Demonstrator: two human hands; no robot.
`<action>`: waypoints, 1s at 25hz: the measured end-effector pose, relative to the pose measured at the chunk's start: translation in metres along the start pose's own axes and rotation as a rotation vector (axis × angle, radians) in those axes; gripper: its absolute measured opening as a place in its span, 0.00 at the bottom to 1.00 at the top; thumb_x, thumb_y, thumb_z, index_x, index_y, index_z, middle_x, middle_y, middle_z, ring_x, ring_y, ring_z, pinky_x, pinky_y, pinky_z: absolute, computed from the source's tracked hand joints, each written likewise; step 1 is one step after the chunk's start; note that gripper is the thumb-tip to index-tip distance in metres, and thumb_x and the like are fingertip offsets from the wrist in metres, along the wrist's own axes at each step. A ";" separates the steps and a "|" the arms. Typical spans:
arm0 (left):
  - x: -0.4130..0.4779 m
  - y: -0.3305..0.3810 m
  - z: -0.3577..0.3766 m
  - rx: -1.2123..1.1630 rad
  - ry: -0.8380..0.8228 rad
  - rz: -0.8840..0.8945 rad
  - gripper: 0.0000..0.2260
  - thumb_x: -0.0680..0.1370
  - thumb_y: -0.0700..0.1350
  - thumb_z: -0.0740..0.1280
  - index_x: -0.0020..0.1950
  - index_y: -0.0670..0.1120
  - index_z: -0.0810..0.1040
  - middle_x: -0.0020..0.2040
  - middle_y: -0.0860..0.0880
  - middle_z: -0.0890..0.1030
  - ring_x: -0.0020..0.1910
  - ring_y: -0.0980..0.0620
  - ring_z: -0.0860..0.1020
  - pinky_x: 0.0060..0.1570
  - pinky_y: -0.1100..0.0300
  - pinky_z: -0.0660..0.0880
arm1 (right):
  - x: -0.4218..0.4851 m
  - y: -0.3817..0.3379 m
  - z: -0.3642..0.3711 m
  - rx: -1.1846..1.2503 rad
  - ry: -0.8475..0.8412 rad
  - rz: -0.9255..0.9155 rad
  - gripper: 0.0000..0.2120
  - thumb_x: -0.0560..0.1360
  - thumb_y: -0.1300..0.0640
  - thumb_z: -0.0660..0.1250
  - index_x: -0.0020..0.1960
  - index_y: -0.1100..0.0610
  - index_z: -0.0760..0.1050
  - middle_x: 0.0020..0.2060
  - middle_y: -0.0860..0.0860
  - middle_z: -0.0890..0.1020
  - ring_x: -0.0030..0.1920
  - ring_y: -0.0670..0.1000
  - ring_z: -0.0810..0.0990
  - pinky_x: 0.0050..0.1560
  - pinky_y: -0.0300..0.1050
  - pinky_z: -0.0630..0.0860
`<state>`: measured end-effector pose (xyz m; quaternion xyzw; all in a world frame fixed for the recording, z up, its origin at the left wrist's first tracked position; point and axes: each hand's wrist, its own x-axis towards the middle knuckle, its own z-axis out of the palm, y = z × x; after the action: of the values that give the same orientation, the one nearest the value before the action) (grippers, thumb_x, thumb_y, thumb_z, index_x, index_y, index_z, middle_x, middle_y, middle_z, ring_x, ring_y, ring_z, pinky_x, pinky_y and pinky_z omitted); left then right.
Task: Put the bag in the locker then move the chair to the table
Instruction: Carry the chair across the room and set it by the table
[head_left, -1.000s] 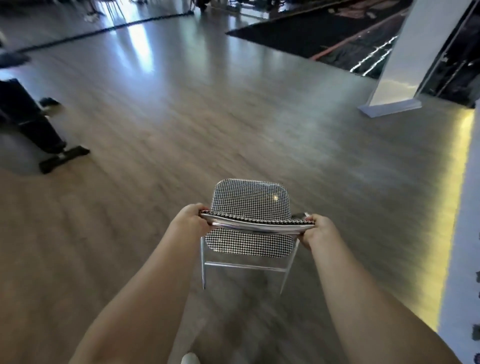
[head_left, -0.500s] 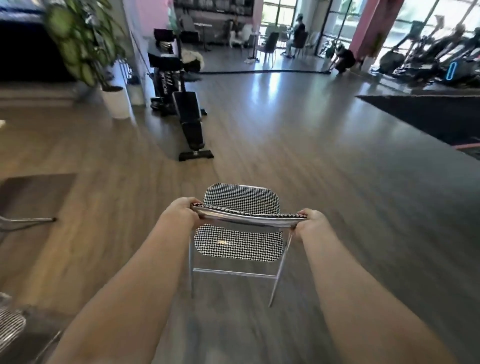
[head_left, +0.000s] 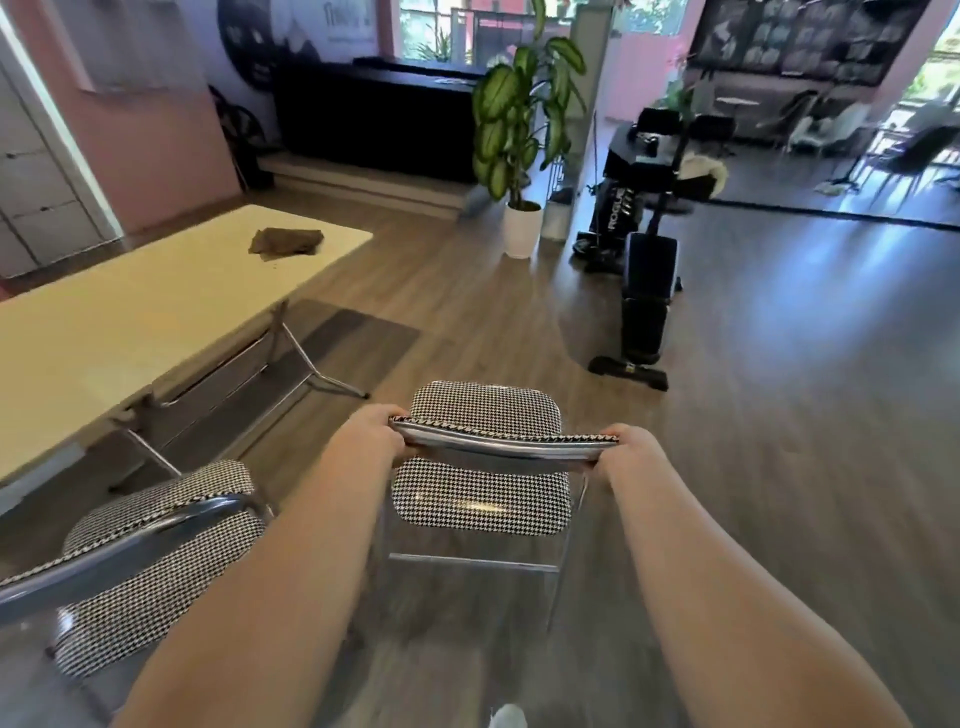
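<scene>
A houndstooth chair (head_left: 480, 499) with a chrome frame is in front of me, seen from behind its backrest. My left hand (head_left: 371, 434) grips the left end of the backrest top and my right hand (head_left: 626, 449) grips the right end. The cream folding table (head_left: 130, 322) stands to the left, a little apart from the chair, with a brown cloth (head_left: 285, 241) on its far part. White lockers (head_left: 31, 176) show at the far left edge. No bag is in view.
A second houndstooth chair (head_left: 156, 551) stands at the lower left beside the table. A black weight bench (head_left: 644, 306) and a potted plant (head_left: 519, 150) stand ahead on the wood floor. A dark mat (head_left: 332, 343) lies under the table's end.
My view has swung left with the chair still in both hands: the table, the second chair and the lockers have come into sight, and the bench has shifted to the right.
</scene>
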<state>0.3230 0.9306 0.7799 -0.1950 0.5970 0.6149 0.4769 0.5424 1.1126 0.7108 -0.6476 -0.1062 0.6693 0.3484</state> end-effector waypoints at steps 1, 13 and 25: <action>0.013 0.014 -0.001 -0.033 0.053 0.020 0.13 0.80 0.33 0.58 0.35 0.35 0.66 0.36 0.41 0.70 0.40 0.45 0.74 0.63 0.42 0.70 | 0.014 -0.001 0.031 -0.032 -0.023 0.016 0.28 0.58 0.70 0.63 0.56 0.55 0.77 0.48 0.59 0.80 0.37 0.60 0.81 0.26 0.68 0.77; 0.135 0.147 -0.031 -0.366 0.195 0.185 0.11 0.81 0.28 0.58 0.43 0.41 0.70 0.41 0.44 0.72 0.33 0.53 0.70 0.53 0.56 0.78 | 0.087 0.031 0.352 -0.456 -0.252 0.046 0.19 0.58 0.66 0.63 0.47 0.52 0.68 0.42 0.54 0.75 0.36 0.53 0.76 0.54 0.58 0.80; 0.331 0.204 -0.060 -0.602 0.345 -0.071 0.08 0.76 0.32 0.60 0.55 0.37 0.68 0.56 0.38 0.73 0.52 0.37 0.73 0.50 0.36 0.72 | 0.143 0.081 0.499 -0.709 -0.313 0.229 0.12 0.76 0.68 0.55 0.34 0.60 0.63 0.13 0.53 0.72 0.10 0.52 0.71 0.10 0.42 0.67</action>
<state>-0.0192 1.0264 0.6108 -0.4485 0.4536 0.7044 0.3114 0.0581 1.2932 0.6184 -0.6255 -0.3095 0.7162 0.0064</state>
